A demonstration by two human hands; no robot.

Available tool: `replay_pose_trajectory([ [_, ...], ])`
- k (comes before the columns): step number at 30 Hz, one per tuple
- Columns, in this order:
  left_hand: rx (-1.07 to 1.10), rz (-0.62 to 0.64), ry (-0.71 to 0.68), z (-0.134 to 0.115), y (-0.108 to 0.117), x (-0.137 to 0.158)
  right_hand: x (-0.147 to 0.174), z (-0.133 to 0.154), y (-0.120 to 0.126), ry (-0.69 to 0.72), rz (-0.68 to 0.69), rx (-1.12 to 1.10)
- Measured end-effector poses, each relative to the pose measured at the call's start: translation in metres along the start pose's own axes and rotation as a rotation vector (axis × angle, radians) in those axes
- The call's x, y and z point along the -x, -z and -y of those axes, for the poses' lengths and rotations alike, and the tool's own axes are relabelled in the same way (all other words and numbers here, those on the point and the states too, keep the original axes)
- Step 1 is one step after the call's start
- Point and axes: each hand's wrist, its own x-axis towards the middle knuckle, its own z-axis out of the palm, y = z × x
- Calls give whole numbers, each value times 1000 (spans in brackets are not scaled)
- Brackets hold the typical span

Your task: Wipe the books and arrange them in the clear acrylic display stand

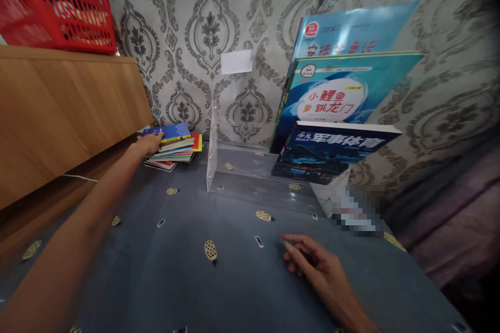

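My left hand [150, 143] reaches far out to the left and rests on a blue book [175, 131], the top one of a stack of books [175, 153]. Its fingers are spread over the book's left end, partly hidden. Low over the patterned cloth, my right hand [312, 263] is half curled, thumb against index finger, with nothing visible in it. Ahead of it stands a clear acrylic book rack [211, 156]. On the rack's right side lean a dark blue book [324, 153], a teal book [347, 86] and a light blue book [351, 26] behind them.
A wooden cabinet [66, 114] borders the left side, with a red plastic basket [50, 5] on top. Grey patterned wallpaper [211, 26] rises behind the rack. A blue-grey cloth [156, 270] covers the surface. Dark fabric [449, 218] hangs at the right.
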Motion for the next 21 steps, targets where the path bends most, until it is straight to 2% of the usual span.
replay_pose_trajectory([
  [6, -84, -23, -59, 4, -6, 3, -1, -3, -1, -24, 11, 5],
  [13, -166, -59, -73, -1, 9, 22, 0, -1, -1, -4, 17, 2],
  [17, -178, -60, -79, -3, 22, 39, 0, 0, -2, 6, 15, 6],
  [21, -180, -78, -100, -8, 26, 69, 1, 1, -1, 33, 21, 7],
])
